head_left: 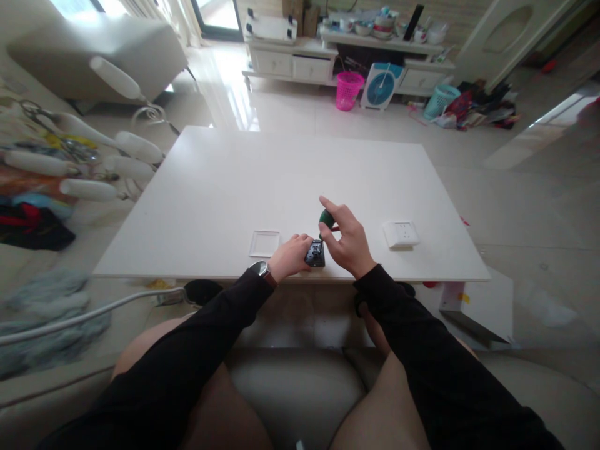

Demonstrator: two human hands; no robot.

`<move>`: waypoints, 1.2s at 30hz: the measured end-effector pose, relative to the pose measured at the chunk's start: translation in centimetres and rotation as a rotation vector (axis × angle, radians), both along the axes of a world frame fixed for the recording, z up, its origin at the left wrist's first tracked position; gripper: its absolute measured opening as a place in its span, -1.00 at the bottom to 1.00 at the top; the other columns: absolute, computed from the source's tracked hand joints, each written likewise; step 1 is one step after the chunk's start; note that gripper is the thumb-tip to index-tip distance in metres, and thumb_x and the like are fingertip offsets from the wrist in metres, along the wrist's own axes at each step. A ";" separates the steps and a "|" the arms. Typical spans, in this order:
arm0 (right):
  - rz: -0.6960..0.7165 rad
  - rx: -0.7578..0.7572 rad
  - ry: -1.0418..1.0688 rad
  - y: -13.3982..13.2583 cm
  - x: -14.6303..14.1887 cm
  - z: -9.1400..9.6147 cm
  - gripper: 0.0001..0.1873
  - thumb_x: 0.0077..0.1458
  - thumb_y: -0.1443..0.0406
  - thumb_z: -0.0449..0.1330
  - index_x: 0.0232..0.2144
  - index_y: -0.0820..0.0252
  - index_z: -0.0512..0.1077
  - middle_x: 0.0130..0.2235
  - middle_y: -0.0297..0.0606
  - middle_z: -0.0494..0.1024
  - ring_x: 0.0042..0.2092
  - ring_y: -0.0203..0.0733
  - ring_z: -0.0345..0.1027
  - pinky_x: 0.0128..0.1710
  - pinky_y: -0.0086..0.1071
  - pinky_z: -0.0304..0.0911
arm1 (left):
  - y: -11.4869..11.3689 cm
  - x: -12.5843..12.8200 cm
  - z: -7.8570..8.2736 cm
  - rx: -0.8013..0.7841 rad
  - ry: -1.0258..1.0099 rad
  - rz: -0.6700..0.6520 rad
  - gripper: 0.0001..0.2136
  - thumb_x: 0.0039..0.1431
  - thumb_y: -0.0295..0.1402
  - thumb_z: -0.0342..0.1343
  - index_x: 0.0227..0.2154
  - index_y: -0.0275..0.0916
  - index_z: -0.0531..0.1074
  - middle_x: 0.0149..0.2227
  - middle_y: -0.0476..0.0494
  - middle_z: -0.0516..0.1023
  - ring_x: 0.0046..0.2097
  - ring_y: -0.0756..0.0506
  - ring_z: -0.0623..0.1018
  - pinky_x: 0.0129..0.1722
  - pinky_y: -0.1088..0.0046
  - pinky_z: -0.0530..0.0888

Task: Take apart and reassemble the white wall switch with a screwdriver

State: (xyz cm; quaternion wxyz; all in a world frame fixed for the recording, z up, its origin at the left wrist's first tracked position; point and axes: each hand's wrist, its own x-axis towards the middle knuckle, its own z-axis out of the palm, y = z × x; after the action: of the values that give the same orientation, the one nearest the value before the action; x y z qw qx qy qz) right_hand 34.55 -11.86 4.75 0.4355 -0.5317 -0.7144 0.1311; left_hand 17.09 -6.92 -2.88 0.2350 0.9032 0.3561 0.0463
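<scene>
Near the table's front edge, my left hand (294, 253) is closed around the side of a small wall socket (315, 255), its dark back with metal parts facing up. My right hand (347, 240) grips a screwdriver (327, 218) by its green handle, index finger stretched out past it. The screwdriver stands roughly upright over the socket's back; whether its tip touches is too small to tell. A clear square frame (264, 244) lies left of my left hand. Right of my right hand rests a white socket panel (401, 234), face up.
The white table (290, 169) spans the space before me, its front edge close to my hands. A lamp with white shades (115, 78) stands at its left. Beyond are a pink basket (348, 92), a blue fan (381, 85) and a white cabinet (274, 63).
</scene>
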 end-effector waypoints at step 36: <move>-0.125 -0.011 0.154 0.2 0.5 0.8 -0.46 0.02 0.04 0.45 -0.22 0.03 0.19 -0.09 -0.27 0.39 0.00 -0.07 0.36 -0.09 -0.16 0.41 | -0.2 2.6 6.5 -0.191 -0.744 0.076 -0.77 0.05 -0.55 0.20 -0.20 -0.25 0.44 -0.26 -0.03 0.61 -0.23 -0.03 0.57 -0.18 0.45 0.51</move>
State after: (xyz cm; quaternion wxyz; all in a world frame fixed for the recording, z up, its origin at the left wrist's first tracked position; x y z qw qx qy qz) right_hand 35.09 -11.68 5.54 0.4934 -0.5661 -0.6436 0.1481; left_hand 19.69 -7.16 3.60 0.4291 0.7850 0.2824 0.3463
